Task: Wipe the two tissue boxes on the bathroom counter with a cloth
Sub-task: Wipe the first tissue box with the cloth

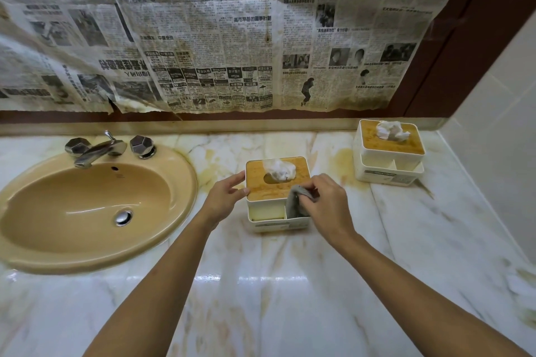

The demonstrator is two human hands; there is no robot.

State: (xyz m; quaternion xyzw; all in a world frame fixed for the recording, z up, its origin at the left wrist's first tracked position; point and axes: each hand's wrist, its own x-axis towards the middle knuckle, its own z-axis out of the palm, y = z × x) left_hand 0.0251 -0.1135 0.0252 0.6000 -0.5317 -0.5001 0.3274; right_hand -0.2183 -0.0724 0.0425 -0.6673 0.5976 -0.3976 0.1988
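Near tissue box (pixel 277 182): sits on the marble counter (pixel 261 284) between the two hands, touched by both. Bamboo-coloured lid on, a tissue standing up from its slot. Its long side runs across from one hand to the other, front compartments facing the person.

Right hand (pixel 324 203): fingers curled, pinching a grey cloth (pixel 298 203) at the box's front right corner. The cloth hangs below the fingertips into the right-hand front compartment. Wrist angled inward, forearm reaching in from the lower right.

Left hand (pixel 226 197): fingers nearly straight, holding nothing, fingertips and thumb resting against the left edge of the lid. Judged to be steadying the box.

Far tissue box (pixel 388 151): same pattern, untouched, well apart from the right hand, beyond it and to its right by the back wall. The right hand, which carries the cloth, is the nearer of the two.

Judgement: wiping of the first box's compartment is in hand; the second box is not yet reached and calls for a forward-right reach.

Washbasin (pixel 87 206): well off to the left hand's outer side.
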